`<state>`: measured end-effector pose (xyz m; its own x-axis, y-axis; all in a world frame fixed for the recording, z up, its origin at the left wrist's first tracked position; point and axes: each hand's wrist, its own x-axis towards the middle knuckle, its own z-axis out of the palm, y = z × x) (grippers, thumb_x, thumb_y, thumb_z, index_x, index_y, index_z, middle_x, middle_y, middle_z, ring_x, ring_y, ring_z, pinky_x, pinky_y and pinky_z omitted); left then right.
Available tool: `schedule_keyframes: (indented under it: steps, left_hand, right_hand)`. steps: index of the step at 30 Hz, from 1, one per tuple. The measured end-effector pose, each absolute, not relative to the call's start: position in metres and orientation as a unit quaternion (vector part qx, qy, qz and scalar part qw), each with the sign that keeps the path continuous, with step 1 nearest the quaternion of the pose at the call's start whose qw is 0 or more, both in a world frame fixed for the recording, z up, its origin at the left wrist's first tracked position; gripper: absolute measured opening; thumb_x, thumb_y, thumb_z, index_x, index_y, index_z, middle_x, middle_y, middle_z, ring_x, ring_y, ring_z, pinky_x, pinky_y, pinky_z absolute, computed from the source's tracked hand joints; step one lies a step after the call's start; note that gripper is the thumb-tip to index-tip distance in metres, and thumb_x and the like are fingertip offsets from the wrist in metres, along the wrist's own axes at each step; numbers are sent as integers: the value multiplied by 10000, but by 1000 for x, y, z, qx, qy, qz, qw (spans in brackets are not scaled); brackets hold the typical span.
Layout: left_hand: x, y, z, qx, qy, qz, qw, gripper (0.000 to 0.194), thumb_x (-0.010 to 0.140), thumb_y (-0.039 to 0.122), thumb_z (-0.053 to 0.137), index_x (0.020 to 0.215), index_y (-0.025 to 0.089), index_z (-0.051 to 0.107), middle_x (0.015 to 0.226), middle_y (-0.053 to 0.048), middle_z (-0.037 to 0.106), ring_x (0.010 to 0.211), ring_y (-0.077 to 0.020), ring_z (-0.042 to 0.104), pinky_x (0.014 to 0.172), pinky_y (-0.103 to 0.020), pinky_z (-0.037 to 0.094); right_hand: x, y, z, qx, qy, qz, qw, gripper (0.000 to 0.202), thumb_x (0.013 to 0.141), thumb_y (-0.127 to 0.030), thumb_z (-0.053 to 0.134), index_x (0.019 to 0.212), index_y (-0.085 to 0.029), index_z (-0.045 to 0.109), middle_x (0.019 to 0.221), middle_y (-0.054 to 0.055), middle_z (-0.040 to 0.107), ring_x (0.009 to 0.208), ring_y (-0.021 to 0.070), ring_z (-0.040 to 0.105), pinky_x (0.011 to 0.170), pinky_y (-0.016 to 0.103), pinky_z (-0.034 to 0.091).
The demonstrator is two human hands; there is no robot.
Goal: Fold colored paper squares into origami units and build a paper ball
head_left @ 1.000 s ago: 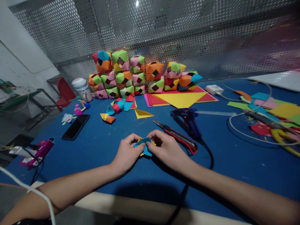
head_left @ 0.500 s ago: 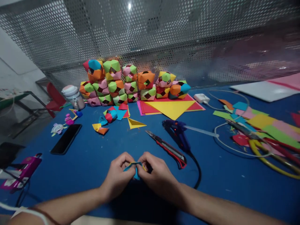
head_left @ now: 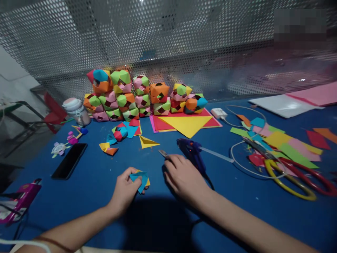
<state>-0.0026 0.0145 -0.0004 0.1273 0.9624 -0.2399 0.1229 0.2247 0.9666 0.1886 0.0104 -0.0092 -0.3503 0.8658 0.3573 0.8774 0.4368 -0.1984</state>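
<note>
A folded blue and yellow paper piece point(head_left: 140, 180) is pinched in my left hand point(head_left: 125, 191), just above the blue table. My right hand point(head_left: 184, 177) lies over the utility knife point(head_left: 163, 153), covering its handle; only the blade end shows past the fingers. How firmly the fingers wrap the handle is hidden. Right beside that hand stands the dark blue glue gun point(head_left: 193, 153), a clear stick in its back. A yellow folded paper point(head_left: 147, 142) lies beyond both hands, and an orange and yellow piece point(head_left: 107, 148) is to its left.
Stacked folded-paper balls point(head_left: 126, 100) stand at the back beside coloured sheets point(head_left: 186, 124). A black phone point(head_left: 70, 161) and a jar point(head_left: 77, 110) are on the left. Large scissors point(head_left: 297, 175), paper strips point(head_left: 289, 144) and a white cable point(head_left: 233, 154) lie on the right.
My right hand has let go of the paper piece and moved right onto the utility knife. My left hand keeps the piece, now turned with its blue face showing. The view has shifted slightly.
</note>
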Motion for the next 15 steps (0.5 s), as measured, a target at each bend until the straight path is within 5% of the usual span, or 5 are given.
schedule_keyframes:
  steps: [3,5,11,15]
  left_hand:
    - [-7,18,1,501,540,375,562,124,726,243,582,725,172,481,598,18,632,502,-107,563,519,-208,446]
    - [-9,18,1,512,540,366,559,121,729,239,585,730,171,485,602,22,636,501,-101,563,530,-206,445]
    - [-11,21,-3,544,540,339,545,114,751,268,577,735,173,516,648,23,646,526,-102,567,564,-212,438]
    - [-9,25,-5,564,540,316,539,150,755,308,585,732,177,518,648,21,641,539,-112,564,581,-224,435]
  right_hand:
    - [199,13,-9,-589,-803,-70,63,321,798,-14,447,1079,-57,596,894,190,626,812,286,585,631,377,477]
    - [205,1,-3,-563,-824,-40,46,373,789,12,430,1115,-74,590,864,166,630,767,257,584,619,356,480]
    - [273,-74,32,-504,-835,164,148,375,836,-123,445,1179,-234,547,965,80,649,820,181,615,683,280,520]
    - [356,-96,32,-631,-720,141,254,307,817,-310,513,1101,-245,607,1025,90,681,878,227,655,710,308,528]
